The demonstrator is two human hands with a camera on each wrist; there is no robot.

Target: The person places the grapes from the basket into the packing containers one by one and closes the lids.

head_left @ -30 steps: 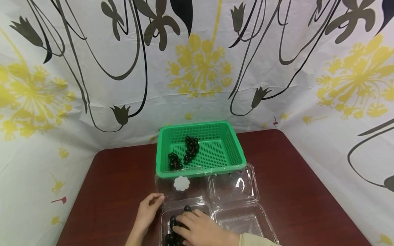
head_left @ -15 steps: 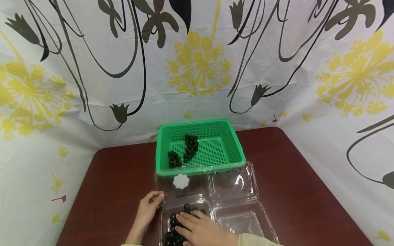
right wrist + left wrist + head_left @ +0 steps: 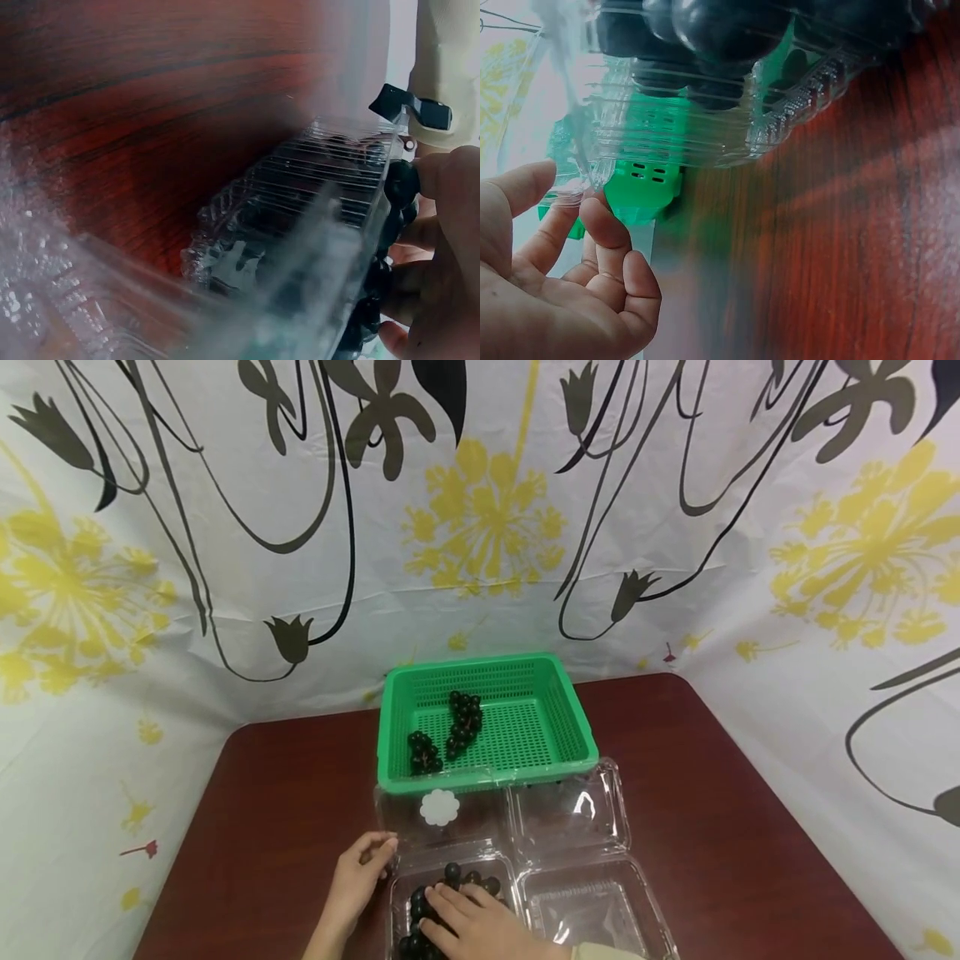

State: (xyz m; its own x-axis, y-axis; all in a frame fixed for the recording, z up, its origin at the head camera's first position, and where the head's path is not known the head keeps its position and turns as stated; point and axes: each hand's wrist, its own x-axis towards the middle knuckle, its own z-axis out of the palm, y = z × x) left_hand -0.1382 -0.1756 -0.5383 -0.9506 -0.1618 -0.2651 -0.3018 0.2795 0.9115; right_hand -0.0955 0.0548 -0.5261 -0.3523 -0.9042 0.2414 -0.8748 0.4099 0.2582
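Dark grapes (image 3: 418,902) fill the left clear plastic container (image 3: 392,917) in the head view. My right hand (image 3: 480,928) lies palm down on them, fingers extended and fairly flat. From the right wrist view, the fingers of the right hand (image 3: 442,262) press against the grapes (image 3: 373,277) at the container's top. My left hand (image 3: 356,872) is beside the container's far left corner. In the left wrist view, the left hand (image 3: 577,277) pinches the clear plastic rim (image 3: 574,187) between thumb and index finger, the other fingers curled.
A second clear container (image 3: 592,910) stands open to the right. Both lids (image 3: 562,818) lie folded back toward a green basket (image 3: 525,727); a white label (image 3: 439,807) is on the left one. Two grape bunches (image 3: 463,727) lie in the basket. A patterned cloth (image 3: 480,618) hangs behind the table (image 3: 300,793).
My right hand has shifted slightly on the grapes, and more of those along the container's far side show now. My left hand keeps its place at the corner.
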